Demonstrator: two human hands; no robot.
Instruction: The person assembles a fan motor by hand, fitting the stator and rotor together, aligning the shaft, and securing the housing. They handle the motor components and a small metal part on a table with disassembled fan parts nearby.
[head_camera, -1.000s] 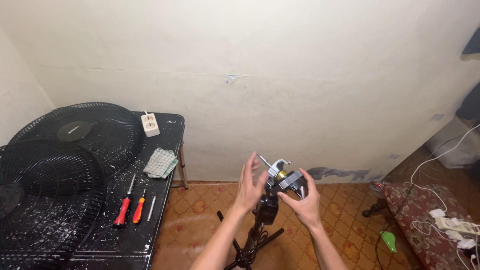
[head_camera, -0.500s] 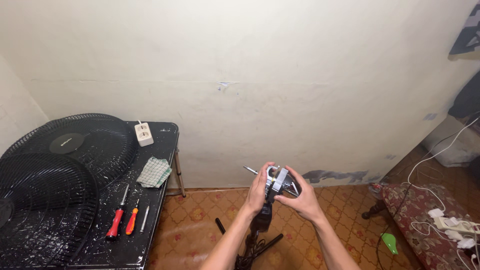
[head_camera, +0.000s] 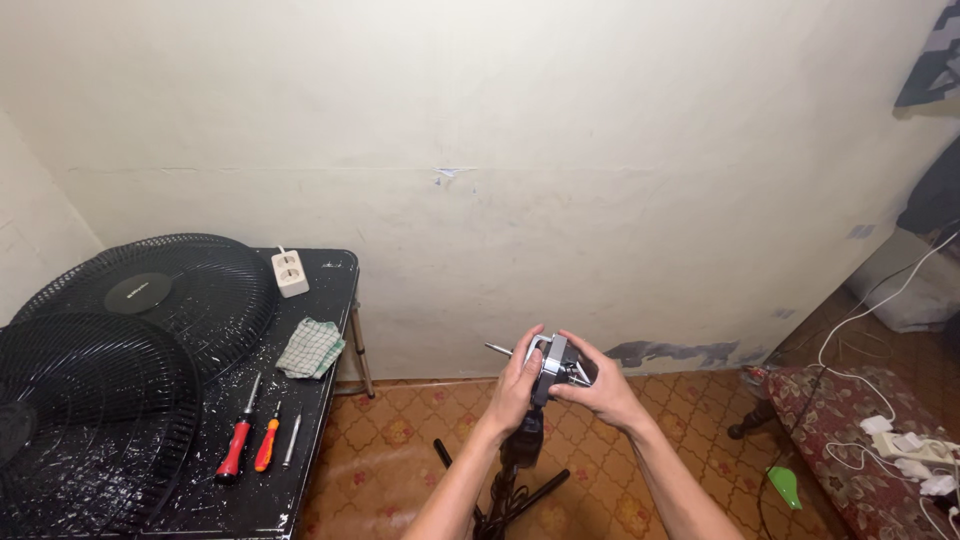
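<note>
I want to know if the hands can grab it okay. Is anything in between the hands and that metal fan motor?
Nothing visible. The left hand and right hand already clasp the fan motor from both sides, atop its black stand. The screwdrivers lie away on the black table.

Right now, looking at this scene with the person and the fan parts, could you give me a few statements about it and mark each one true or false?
1. Both hands, the left hand and the right hand, hold the fan motor atop a black stand. True.
2. The two fan grilles lie on the floor. False: they lie on the black table.
3. Two red-handled screwdrivers lie on the table. True.
4. The checked cloth covers the white power socket. False: the two lie apart.
</note>
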